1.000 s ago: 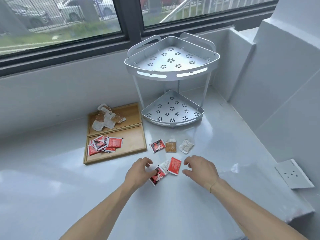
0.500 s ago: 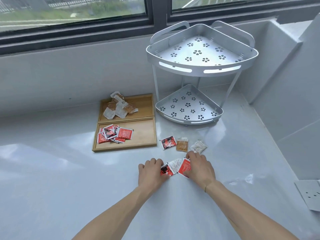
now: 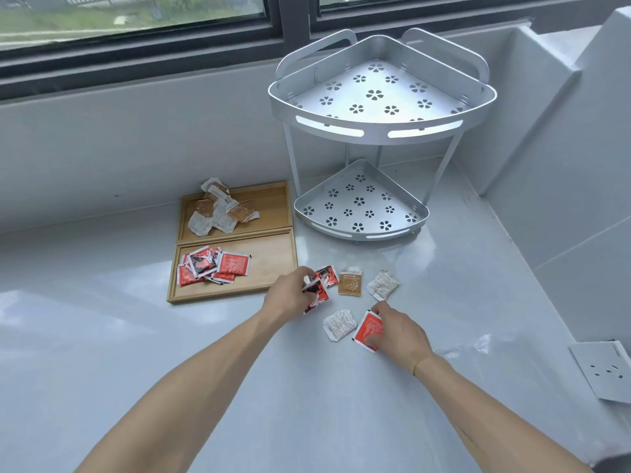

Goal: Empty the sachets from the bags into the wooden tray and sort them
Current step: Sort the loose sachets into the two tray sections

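Observation:
A two-compartment wooden tray (image 3: 273,261) lies left of centre. Its far half holds white and brown sachets (image 3: 218,209); its near half holds red sachets (image 3: 213,266). My left hand (image 3: 286,297) grips a red-and-black sachet (image 3: 316,295) just right of the tray. My right hand (image 3: 396,331) pinches a red sachet (image 3: 367,331) on the counter. Loose on the counter lie another red-and-black sachet (image 3: 327,274), a brown sachet (image 3: 350,281) and two white sachets (image 3: 382,285) (image 3: 338,324).
A silver two-tier corner rack (image 3: 379,131) stands behind the loose sachets by the window wall. A white wall rises on the right, with a socket plate (image 3: 604,370) at the right edge. A clear plastic scrap (image 3: 481,344) lies on the glossy white counter (image 3: 102,336).
My hands have separated. The left lifted a red-and-black sachet toward the tray; the right drew a red sachet aside, uncovering a white sachet between them. The camera moved closer.

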Demonstrator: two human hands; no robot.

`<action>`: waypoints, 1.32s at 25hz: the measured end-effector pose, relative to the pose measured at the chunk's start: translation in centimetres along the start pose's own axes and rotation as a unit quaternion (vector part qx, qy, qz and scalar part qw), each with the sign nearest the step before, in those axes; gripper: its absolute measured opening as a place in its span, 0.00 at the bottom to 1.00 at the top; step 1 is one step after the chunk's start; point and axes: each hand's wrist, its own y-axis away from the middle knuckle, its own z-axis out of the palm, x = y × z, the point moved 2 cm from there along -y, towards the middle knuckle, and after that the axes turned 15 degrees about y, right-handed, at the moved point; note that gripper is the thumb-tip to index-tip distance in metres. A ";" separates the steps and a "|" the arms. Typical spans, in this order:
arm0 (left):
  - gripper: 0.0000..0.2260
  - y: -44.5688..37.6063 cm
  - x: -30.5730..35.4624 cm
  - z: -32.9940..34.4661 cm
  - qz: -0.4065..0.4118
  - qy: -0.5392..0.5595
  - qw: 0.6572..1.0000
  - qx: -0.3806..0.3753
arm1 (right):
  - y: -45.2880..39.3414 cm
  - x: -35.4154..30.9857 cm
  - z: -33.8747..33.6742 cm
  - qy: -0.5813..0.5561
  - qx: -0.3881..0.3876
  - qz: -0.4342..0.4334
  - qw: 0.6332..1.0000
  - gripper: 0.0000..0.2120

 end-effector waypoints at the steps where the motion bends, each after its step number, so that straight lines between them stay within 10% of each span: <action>1: 0.25 -0.9 0.6 0.1 0.001 -0.015 1.000 -0.006 | 0.0 -0.1 0.1 0.004 0.002 -0.006 1.000 0.24; 8: 0.12 -3.6 2.2 1.8 -0.039 -0.129 0.991 -0.008 | 0.1 0.1 0.3 -0.010 0.010 -0.016 1.000 0.23; 19: 0.10 2.5 -0.3 2.0 -0.068 -0.007 0.997 0.048 | 0.8 -1.3 -0.4 0.030 0.002 -0.011 0.999 0.22; 33: 0.12 7.3 -11.1 -9.8 -0.065 -0.022 0.997 -0.038 | -1.5 -12.7 -3.6 0.063 0.002 -0.120 0.991 0.13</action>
